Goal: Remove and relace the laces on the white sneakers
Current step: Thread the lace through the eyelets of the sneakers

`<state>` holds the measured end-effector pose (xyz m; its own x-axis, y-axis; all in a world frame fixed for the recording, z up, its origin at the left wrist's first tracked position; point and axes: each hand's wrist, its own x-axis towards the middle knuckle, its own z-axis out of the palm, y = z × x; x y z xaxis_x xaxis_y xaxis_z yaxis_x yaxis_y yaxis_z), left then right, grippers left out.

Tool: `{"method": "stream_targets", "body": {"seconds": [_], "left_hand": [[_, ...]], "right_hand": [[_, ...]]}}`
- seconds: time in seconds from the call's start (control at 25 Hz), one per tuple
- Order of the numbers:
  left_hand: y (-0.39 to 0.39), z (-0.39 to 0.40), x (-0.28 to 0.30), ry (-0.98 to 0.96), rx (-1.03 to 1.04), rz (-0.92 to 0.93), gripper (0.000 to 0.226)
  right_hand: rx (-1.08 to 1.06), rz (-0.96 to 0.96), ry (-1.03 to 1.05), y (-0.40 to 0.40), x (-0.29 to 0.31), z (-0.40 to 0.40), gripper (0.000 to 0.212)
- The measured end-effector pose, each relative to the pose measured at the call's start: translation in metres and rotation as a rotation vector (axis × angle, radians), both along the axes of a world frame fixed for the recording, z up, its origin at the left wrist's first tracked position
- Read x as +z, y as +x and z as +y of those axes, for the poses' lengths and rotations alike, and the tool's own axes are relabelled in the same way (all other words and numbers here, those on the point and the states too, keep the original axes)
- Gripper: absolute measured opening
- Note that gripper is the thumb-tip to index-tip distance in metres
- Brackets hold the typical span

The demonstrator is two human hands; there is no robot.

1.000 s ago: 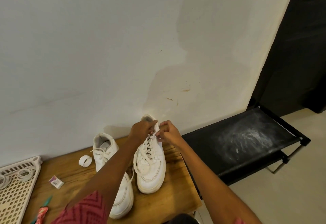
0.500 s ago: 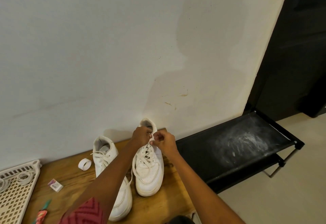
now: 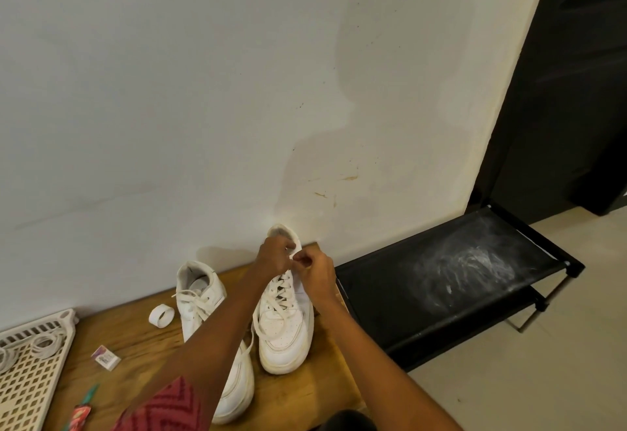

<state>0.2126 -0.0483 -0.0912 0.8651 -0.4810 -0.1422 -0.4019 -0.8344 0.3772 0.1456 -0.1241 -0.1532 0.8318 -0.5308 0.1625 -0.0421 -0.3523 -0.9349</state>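
Both hands work the top of a white sneaker's lace on a wooden tabletop (image 3: 298, 396).

The left hand (image 3: 273, 257) and right hand (image 3: 314, 269) each keep a pinching grip on the lace (image 3: 278, 298) of the right sneaker (image 3: 285, 322), beside the left sneaker (image 3: 210, 322) (also laced). An uneven pull could tighten the lace or tip the shoe. The small packet (image 3: 106, 358) bears print too small to read.

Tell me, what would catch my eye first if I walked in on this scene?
Two hands, the left hand and right hand, meet at the top of the right white sneaker on the wooden table, both pinching its lace. The second sneaker stands beside it, to its left, still laced. To the right sits a dusty black rack against the pale wall.
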Motion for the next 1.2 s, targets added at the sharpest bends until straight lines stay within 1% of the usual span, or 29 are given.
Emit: {"method": "stream_targets", "body": {"seconds": [0.08, 0.16, 0.24, 0.44, 0.56, 0.8, 0.92, 1.08, 1.2], "left_hand": [[-0.001, 0.001, -0.001, -0.043, 0.026, -0.004, 0.043], [-0.004, 0.001, -0.003, -0.043, 0.042, -0.032, 0.038], [-0.008, 0.0, -0.004, -0.028, 0.037, -0.076, 0.034], [-0.007, -0.001, -0.008, -0.026, 0.056, -0.124, 0.034], [-0.005, -0.003, -0.008, -0.001, 0.086, -0.137, 0.035], [0.007, -0.002, 0.002, 0.181, -0.026, -0.078, 0.037], [0.008, -0.001, 0.002, 0.163, -0.019, -0.064, 0.036], [0.013, -0.003, 0.006, 0.13, 0.056, -0.051, 0.03], [0.016, -0.001, 0.004, 0.123, 0.066, -0.036, 0.03]], "right_hand": [[-0.031, -0.01, -0.01, -0.005, 0.005, 0.007, 0.007], [-0.05, -0.017, 0.0, -0.007, 0.004, 0.011, 0.009], [-0.077, -0.038, 0.037, -0.006, 0.001, 0.013, 0.008], [-0.187, -0.04, 0.176, -0.006, -0.003, 0.027, 0.012], [-0.225, -0.059, 0.181, -0.005, -0.009, 0.032, 0.013], [-0.218, -0.098, 0.123, -0.006, -0.014, 0.032, 0.013], [-0.204, -0.12, 0.115, -0.006, -0.015, 0.031, 0.014], [-0.166, -0.104, 0.11, -0.006, -0.017, 0.027, 0.016], [-0.158, -0.133, 0.11, -0.005, -0.02, 0.028, 0.018]]}}
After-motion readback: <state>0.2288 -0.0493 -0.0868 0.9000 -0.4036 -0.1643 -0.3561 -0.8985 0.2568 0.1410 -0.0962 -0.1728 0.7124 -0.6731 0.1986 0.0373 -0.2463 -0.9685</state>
